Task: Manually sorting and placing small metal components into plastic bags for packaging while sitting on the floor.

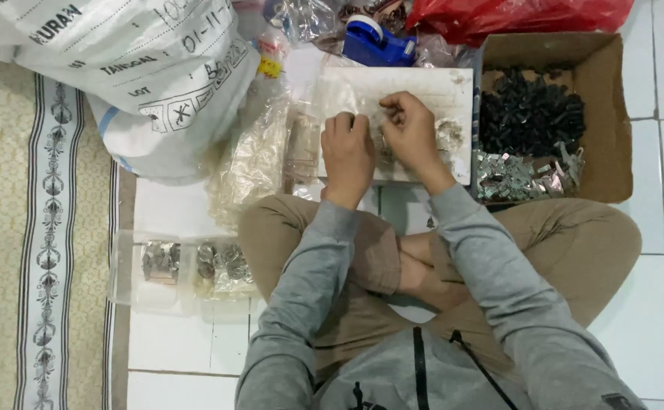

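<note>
I sit cross-legged on a tiled floor with a white board [430, 83] in front of my knees. My left hand [348, 152] and my right hand [411, 130] are side by side over the board, both pinching a small clear plastic bag [368, 114] between their fingertips. Small shiny metal parts [450, 135] lie on the board just right of my right hand. What is inside the bag is too small to tell.
A cardboard box [609, 114] on the right holds black parts [531, 114] and silvery metal pieces [518, 176]. A big white sack [119, 68] lies far left, a heap of clear bags [254, 156] beside it. Filled packets [187, 264] lie left of my knee. A blue tape dispenser [377, 42] and red bag [514, 17] sit behind.
</note>
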